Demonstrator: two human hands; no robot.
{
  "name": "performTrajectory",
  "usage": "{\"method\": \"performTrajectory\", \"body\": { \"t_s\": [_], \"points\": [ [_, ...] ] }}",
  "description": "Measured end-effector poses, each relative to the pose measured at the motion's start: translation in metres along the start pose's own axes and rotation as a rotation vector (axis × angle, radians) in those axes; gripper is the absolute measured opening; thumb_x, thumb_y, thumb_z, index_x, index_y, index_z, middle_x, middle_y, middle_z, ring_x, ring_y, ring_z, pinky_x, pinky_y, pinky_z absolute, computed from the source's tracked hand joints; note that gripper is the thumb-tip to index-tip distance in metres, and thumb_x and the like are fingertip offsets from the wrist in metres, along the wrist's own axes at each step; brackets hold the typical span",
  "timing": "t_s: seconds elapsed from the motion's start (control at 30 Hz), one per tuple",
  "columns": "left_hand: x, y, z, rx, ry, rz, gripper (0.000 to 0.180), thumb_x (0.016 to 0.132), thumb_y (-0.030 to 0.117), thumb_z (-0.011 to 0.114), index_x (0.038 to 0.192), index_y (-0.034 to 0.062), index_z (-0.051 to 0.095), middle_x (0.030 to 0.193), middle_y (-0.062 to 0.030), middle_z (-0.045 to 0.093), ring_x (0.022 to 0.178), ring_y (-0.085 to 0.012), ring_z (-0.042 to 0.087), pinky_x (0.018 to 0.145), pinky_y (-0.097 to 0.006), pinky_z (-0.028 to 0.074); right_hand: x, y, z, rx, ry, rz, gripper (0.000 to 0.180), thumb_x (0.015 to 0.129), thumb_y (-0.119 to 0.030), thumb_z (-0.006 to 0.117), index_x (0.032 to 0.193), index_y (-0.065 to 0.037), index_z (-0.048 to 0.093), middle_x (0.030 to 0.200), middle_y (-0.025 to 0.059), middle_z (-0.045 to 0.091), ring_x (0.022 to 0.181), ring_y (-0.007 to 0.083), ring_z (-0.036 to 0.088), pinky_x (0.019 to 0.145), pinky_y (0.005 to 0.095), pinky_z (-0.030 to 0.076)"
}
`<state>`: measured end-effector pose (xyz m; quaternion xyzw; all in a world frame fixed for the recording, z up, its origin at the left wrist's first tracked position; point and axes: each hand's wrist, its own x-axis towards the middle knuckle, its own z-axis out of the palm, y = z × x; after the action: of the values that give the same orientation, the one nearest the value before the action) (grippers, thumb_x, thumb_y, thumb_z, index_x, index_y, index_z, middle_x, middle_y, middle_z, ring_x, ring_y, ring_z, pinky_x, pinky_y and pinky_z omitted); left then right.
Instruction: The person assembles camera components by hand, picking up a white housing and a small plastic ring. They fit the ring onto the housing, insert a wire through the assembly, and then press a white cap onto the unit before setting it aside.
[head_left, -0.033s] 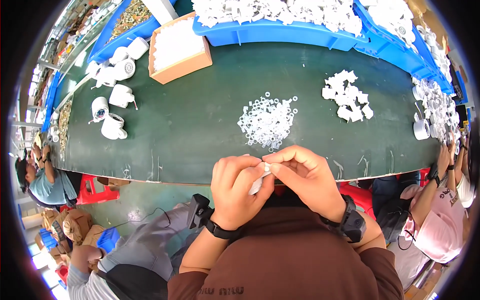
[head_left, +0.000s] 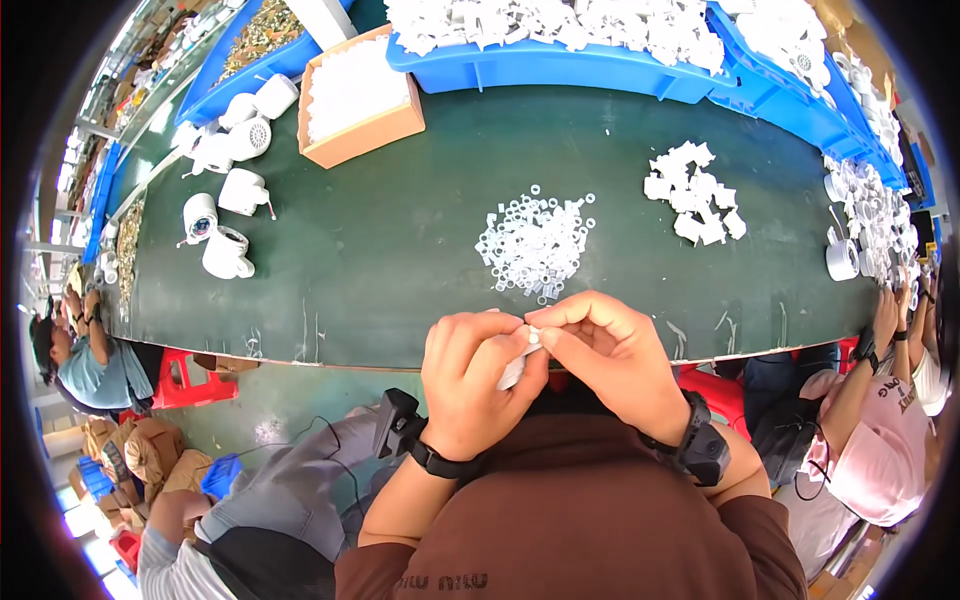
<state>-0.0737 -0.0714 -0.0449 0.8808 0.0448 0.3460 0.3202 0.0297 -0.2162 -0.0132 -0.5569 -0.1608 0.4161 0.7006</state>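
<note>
My left hand (head_left: 478, 378) and my right hand (head_left: 610, 355) meet just in front of the near edge of the dark green table (head_left: 380, 260). Together they pinch a small white plastic part (head_left: 518, 362); the left hand wraps its lower end and the right hand's fingertips press on its top. Most of the part is hidden by my fingers. Just beyond my hands lies a pile of small white plastic rings (head_left: 535, 245). A heap of larger white plastic pieces (head_left: 695, 192) sits further right.
A cardboard box (head_left: 357, 95) of white parts stands at the back left, with blue bins (head_left: 560, 50) of white parts along the back. Several white round housings (head_left: 225, 215) lie at the left. Other people sit at the left (head_left: 95, 365) and right (head_left: 885, 420).
</note>
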Motion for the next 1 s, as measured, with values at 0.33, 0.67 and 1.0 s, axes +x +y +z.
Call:
{"method": "performTrajectory", "body": {
  "t_s": [0.33,0.67,1.0],
  "points": [
    [0.009,-0.011,-0.036,0.032,-0.172,-0.007,0.035,0.071,0.005,0.081,0.102,0.0102,0.065,0.11,-0.01,0.068,0.095,-0.0335,0.061,0.084,-0.042,0.05,0.008,0.011,0.012,-0.061,0.018,-0.028,0.012,0.102,0.0,0.059,0.113,0.003,0.064,0.11,0.0077,0.069,0.1,0.0115,0.064,0.092,0.0266,0.051],
    [0.021,-0.072,-0.109,0.662,-0.193,-0.287,0.064,0.091,0.025,0.071,0.149,0.0101,0.049,0.15,-0.0191,0.044,0.134,-0.0416,0.04,0.115,-0.058,0.029,-0.007,0.018,-0.037,-0.329,0.173,-0.198,0.004,0.1,0.0,0.062,0.102,0.001,0.065,0.101,0.0027,0.064,0.093,0.0081,0.059,0.085,0.0228,0.046],
    [0.056,-0.257,-0.171,0.84,0.057,-0.33,0.065,0.098,0.028,0.064,0.157,0.0158,0.038,0.161,-0.027,0.031,0.146,-0.0595,0.023,0.117,-0.06,0.032,-0.003,0.022,-0.042,-0.426,0.156,-0.27,0.003,0.097,0.002,0.063,0.1,0.002,0.066,0.098,0.0044,0.064,0.088,0.0103,0.059,0.082,0.0238,0.048]
  ]
}}
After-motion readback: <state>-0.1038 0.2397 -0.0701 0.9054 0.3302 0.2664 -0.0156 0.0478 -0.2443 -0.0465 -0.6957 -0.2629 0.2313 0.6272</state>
